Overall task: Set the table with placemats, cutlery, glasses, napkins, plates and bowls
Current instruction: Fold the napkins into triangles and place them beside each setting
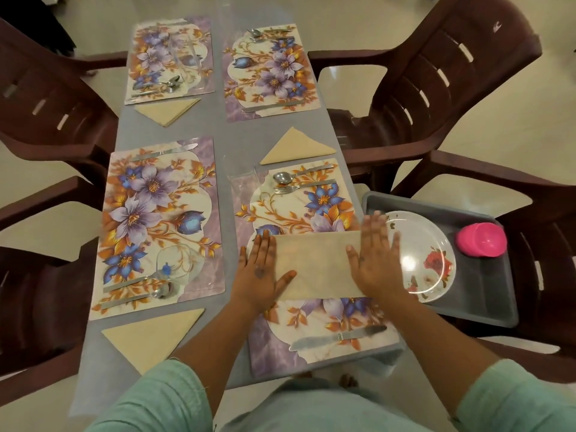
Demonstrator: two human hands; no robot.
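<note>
A beige napkin (pixel 314 266), folded into a rectangle, lies on the near right floral placemat (pixel 290 210). My left hand (pixel 261 269) presses flat on its left end and my right hand (pixel 372 257) presses flat on its right end, fingers spread. That placemat carries a spoon (pixel 285 176) and fork (pixel 290 189) at its far edge, a knife (pixel 338 336) at its near edge and a clear glass (pixel 241 177) at its far left corner. Three other placemats carry cutlery, each with a triangular napkin (pixel 152 333) beside it.
A grey tray (pixel 486 310) on the chair seat to the right holds a flowered plate (pixel 427 257) and a pink bowl (pixel 481 243). Dark brown plastic chairs (pixel 436 73) stand on both sides of the narrow table. A glass (pixel 176 265) stands on the near left placemat.
</note>
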